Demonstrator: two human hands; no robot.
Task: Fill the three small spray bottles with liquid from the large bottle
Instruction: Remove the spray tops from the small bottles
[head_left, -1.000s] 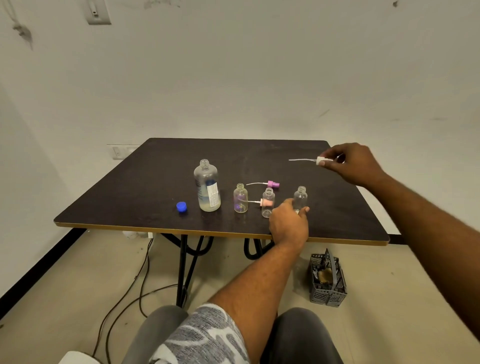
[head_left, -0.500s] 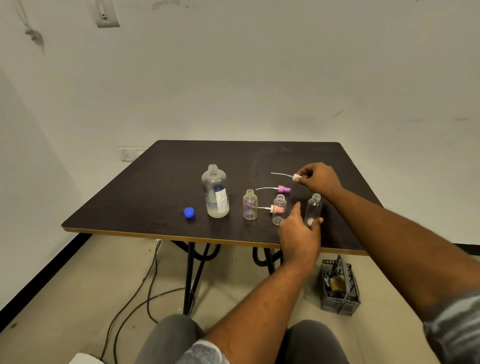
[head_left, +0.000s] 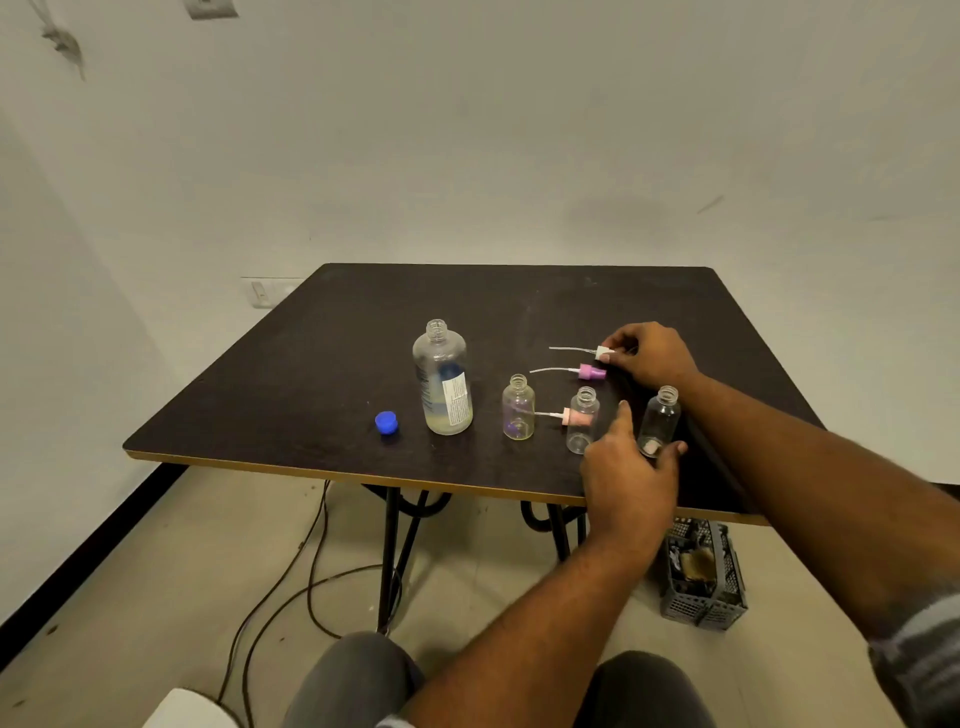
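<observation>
The large clear bottle (head_left: 442, 379) stands uncapped on the dark table (head_left: 322, 374) with a little pale liquid at its bottom. Its blue cap (head_left: 386, 422) lies to its left. To its right, three small empty bottles stand open in a row: left (head_left: 518, 408), middle (head_left: 583, 420), right (head_left: 661, 418). My left hand (head_left: 628, 478) curls its fingers round the right bottle's base, thumb raised apart from it. My right hand (head_left: 652, 353) pinches a white spray head (head_left: 602, 353), tube pointing left, low over the table. A purple spray head (head_left: 589, 372) and a pink one (head_left: 571, 417) lie nearby.
A grey slotted basket (head_left: 701, 582) sits on the floor under the table's right front corner. Cables (head_left: 291, 587) trail on the floor by the black table legs (head_left: 387, 561). My knees are below the near table edge (head_left: 337, 470).
My right hand has carried the white spray head from the table's right side inward and down, beside the purple head. My left hand's thumb has lifted off the right bottle.
</observation>
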